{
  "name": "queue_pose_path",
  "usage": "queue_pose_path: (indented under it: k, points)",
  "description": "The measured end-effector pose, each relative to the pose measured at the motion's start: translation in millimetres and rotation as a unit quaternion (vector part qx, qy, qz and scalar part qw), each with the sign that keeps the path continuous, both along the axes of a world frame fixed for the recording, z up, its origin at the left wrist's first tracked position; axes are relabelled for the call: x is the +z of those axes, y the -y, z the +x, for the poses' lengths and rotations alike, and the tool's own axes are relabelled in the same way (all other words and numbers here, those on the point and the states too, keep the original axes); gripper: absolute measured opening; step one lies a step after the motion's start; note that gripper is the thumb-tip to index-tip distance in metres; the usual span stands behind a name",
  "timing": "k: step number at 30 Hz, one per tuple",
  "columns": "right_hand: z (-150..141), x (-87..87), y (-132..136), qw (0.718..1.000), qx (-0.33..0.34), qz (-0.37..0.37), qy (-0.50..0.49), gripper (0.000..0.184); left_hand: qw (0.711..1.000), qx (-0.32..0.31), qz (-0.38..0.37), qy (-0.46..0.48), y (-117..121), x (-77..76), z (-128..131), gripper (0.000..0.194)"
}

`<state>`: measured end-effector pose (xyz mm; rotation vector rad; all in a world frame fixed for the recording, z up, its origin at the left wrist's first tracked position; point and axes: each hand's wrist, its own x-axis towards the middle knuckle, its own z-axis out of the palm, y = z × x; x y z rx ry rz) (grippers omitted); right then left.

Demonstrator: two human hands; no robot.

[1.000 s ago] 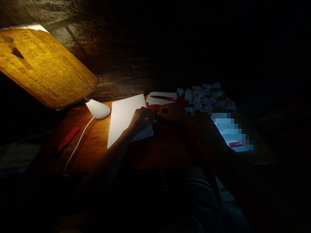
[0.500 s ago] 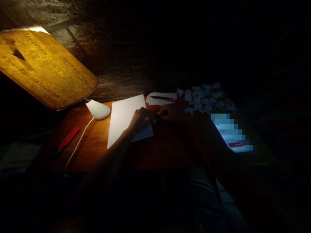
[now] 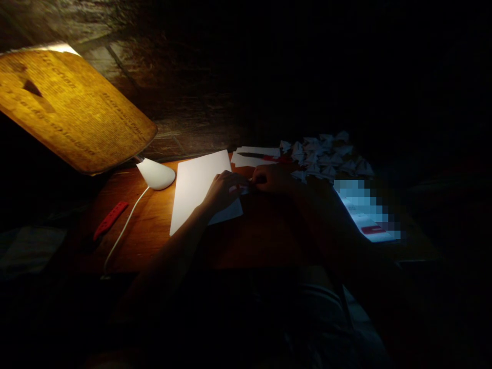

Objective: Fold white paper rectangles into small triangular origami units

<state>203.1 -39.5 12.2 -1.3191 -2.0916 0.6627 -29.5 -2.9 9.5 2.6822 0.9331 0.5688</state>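
Note:
My left hand (image 3: 224, 187) is over the right side of a large white sheet of paper (image 3: 194, 187), its fingers bent together around a small piece of paper (image 3: 245, 190). Close against it, my right hand (image 3: 273, 179) has its thumb and fingertips pinched at that same piece. Most of the small paper is hidden by the fingers, and its folds are too dark to make out. Just behind my right hand lies a stack of small white papers (image 3: 251, 160), with a red-handled knife (image 3: 255, 155) across it.
Several small folded paper shapes (image 3: 317, 156) cover the back right of the wooden table (image 3: 226, 248). A lit screen (image 3: 363, 215) lies at right. At left are a lamp (image 3: 157, 175), its white cord (image 3: 125, 229) and a long red object (image 3: 110, 220) with dark marks.
My fingers have shifted very slightly around the small paper, and less of it shows between my hands. Everything else on the table stays in place.

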Motion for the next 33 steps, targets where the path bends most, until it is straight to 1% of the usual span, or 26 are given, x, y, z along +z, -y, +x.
queue_pose_path:
  k: [4, 7, 9, 11, 15, 18, 21, 25, 27, 30, 33]
  points:
    - [0, -0.5, 1, 1.0, -0.004, 0.005, -0.008, 0.005, 1.0, -0.01, -0.002, 0.002, 0, -0.7, 0, 0.027]
    - [-1, 0.1, 2, 1.0, -0.005, 0.001, -0.002, 0.014, 1.0, -0.011, 0.002, 0.003, -1, -1.9, -1, 0.024]
    - [-2, 0.3, 3, 1.0, -0.013, 0.006, 0.001, 0.014, 1.0, -0.006, 0.006, -0.001, -1, -2.4, -1, 0.024]
    - [-5, -0.3, 3, 0.999, -0.03, 0.014, 0.004, 0.012, 1.0, -0.003, 0.009, -0.007, 0, -2.1, -1, 0.026]
    - [-11, -3.4, 2, 0.996, -0.077, 0.037, 0.022, 0.016, 1.0, -0.001, 0.008, -0.017, 3, 0.0, 1, 0.032]
    - [-13, -5.0, 1, 0.994, -0.095, 0.048, 0.033, 0.018, 1.0, -0.011, -0.001, -0.01, 4, 1.2, 3, 0.033]
    - [-12, -4.7, 0, 0.994, -0.09, 0.049, 0.037, 0.019, 1.0, -0.028, 0.001, -0.011, 4, 1.2, 3, 0.029]
    - [-7, -3.9, -1, 0.997, -0.056, 0.046, 0.033, 0.014, 0.999, -0.03, 0.012, -0.01, 2, -1.2, 2, 0.027]
    - [-4, -4.6, -2, 0.997, -0.042, 0.053, 0.037, 0.015, 0.999, -0.03, 0.017, -0.003, -1, -3.2, 1, 0.026]
    - [-2, -7.1, -4, 0.997, -0.042, 0.061, 0.036, 0.02, 0.999, -0.027, 0.024, 0.002, -3, -6.2, 0, 0.023]
    - [-4, -9.4, -5, 0.996, -0.051, 0.065, 0.029, 0.02, 0.999, -0.024, 0.028, 0.006, -5, -8.1, 0, 0.024]
